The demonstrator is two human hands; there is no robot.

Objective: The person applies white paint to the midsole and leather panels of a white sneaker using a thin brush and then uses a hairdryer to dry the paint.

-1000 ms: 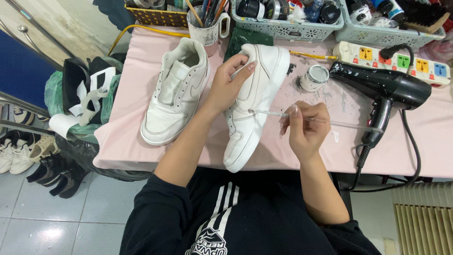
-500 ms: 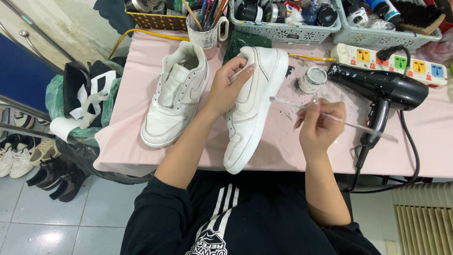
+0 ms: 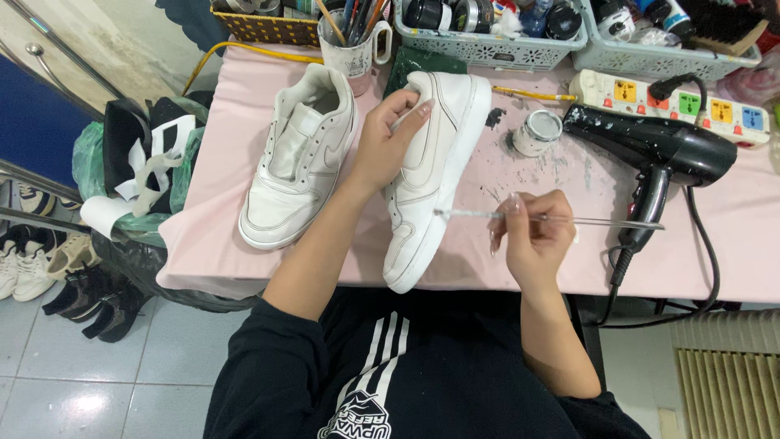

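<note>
My left hand grips a white sneaker by its collar, holding it on its side on the pink table. My right hand pinches a thin clear-handled paintbrush, held level with its tip touching the sneaker's side near the sole. A second white sneaker rests upright to the left, untouched. A small open jar of white paint stands just right of the held shoe.
A black hair dryer lies on the right with its cord hanging off the edge, behind it a white power strip. A mug of brushes and baskets of jars line the back. Bags and shoes sit on the floor left.
My right hand swung the brush out to the right, then brought it back so the tip meets the sneaker's side again. The left hand kept its hold on the shoe.
</note>
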